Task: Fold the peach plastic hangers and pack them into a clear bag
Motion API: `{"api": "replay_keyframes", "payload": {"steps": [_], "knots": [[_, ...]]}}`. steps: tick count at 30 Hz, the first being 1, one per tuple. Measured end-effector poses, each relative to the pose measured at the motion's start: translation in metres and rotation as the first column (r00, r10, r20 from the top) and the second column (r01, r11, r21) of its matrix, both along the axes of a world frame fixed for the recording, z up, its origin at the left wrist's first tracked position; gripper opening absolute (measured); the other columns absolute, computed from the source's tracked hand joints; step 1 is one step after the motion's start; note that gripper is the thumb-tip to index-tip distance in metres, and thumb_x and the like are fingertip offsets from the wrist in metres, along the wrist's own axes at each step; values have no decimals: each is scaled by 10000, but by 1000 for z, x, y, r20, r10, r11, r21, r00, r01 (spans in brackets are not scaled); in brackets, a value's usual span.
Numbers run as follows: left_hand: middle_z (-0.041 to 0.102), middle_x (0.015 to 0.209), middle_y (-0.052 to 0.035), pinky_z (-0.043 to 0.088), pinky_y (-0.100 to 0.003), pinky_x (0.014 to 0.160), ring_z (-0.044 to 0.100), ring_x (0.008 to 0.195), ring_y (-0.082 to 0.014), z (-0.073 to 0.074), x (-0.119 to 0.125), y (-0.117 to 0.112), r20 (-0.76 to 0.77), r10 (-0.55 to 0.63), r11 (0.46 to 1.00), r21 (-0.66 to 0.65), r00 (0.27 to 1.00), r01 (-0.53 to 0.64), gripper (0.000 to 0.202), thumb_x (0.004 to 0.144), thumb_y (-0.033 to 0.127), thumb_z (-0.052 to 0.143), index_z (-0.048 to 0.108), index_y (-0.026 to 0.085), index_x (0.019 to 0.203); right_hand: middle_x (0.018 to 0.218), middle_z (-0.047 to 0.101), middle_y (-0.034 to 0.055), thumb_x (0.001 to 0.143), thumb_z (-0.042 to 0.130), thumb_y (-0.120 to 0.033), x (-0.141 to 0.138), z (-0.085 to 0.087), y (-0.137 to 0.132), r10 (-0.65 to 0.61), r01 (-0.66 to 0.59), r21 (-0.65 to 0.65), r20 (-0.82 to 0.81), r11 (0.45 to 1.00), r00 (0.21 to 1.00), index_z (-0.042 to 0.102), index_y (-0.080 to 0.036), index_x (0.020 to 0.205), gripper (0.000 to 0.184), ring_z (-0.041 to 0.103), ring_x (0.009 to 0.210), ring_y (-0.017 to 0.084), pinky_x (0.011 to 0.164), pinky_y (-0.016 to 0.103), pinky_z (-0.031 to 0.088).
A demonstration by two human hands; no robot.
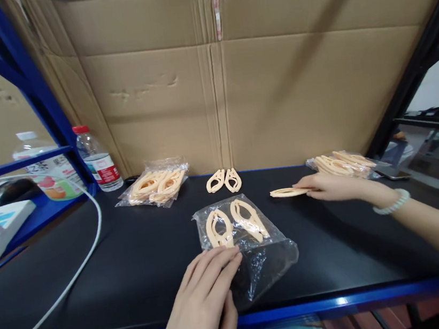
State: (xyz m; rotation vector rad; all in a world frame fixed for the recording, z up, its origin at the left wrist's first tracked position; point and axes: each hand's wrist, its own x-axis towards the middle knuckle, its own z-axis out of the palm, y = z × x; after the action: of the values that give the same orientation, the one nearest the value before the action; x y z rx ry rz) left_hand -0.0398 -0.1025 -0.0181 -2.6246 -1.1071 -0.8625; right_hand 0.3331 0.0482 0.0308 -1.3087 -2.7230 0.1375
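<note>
My left hand (204,296) lies with fingers stretched out over the near left part of a clear plastic bag (271,265), its fingertips touching a cream plastic piece inside. Two cream, leaf-shaped pieces that look like folding hangers (250,220) show side by side in the bag. Off to the right, my right hand (328,188) pinches one end of a flat cream folding hanger (288,192), seen edge-on just above the black table. Farther back, against the cardboard, two more leaf-shaped pieces (224,181) stand close together.
Bagged cream pieces (157,186) lie at the back left, with another bagged pile (341,163) at the back right beside a phone (392,173). A water bottle (98,164) stands by the blue frame. A white cable (89,252) crosses the table's left side. Cardboard (314,82) walls the back.
</note>
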Motion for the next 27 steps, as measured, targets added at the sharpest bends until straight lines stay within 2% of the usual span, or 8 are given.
{"api": "replay_keyframes", "payload": {"steps": [4,7,11,14,17,20,24,27], "knots": [[589,1327,-47,481,-381,1015,508,1254,-223,0,1,1,-7,10,1000,15,1000,-9,497,836,73,457,509,217,1310,983,675,109,987,365,-292,10,4,-46,2,20,129,-163,991,987,656,-162,1018,320,647,895,223,808,361,525],[576,1344,-52,483,-384,1006,500,1259,-236,-1,1,1,-6,24,999,21,1000,-24,494,840,97,471,505,213,1320,940,671,82,991,415,-254,-1,15,-76,73,5,323,-229,946,971,647,-190,973,242,656,855,200,750,324,536],[566,1358,-56,483,-385,996,474,1276,-248,-2,2,1,-6,40,999,4,999,-40,517,849,112,480,470,202,1358,909,681,37,952,536,-193,-37,31,-124,178,8,596,-252,803,951,614,-218,999,95,663,832,168,753,269,540],[560,1366,-60,472,-396,1004,457,1284,-255,-3,1,0,-12,34,999,-5,999,-34,531,851,112,484,450,188,1375,873,697,17,967,525,-220,-67,38,-161,217,-11,661,-231,750,948,622,-226,992,100,665,814,160,839,259,528],[532,1397,-69,458,-402,1020,439,1302,-259,-4,1,-1,-1,32,999,-11,999,-32,543,859,111,480,426,179,1394,901,707,30,996,426,-225,-96,36,-185,311,-160,674,-109,721,944,663,-238,989,238,662,808,169,786,260,543],[491,1438,-72,447,-406,1036,418,1326,-262,-4,1,-1,14,29,999,-21,999,-28,576,864,109,472,383,186,1428,723,669,7,920,470,-85,-125,26,-185,361,-281,693,32,664,932,684,-225,843,267,614,638,163,650,289,537],[433,1483,-86,419,-424,1070,381,1357,-266,-3,3,-1,25,32,998,-53,999,-31,628,862,87,452,316,183,1467,663,624,45,887,498,-115,-149,8,-155,462,-457,710,207,535,863,658,-194,739,233,526,533,176,491,336,443],[414,1493,-106,408,-440,1082,358,1372,-273,-4,3,-2,21,31,998,-54,999,-30,628,857,82,449,312,169,1464,672,604,79,890,475,-118,-156,-7,-128,383,-426,728,240,537,892,655,-157,721,250,535,580,200,534,354,439]]}}
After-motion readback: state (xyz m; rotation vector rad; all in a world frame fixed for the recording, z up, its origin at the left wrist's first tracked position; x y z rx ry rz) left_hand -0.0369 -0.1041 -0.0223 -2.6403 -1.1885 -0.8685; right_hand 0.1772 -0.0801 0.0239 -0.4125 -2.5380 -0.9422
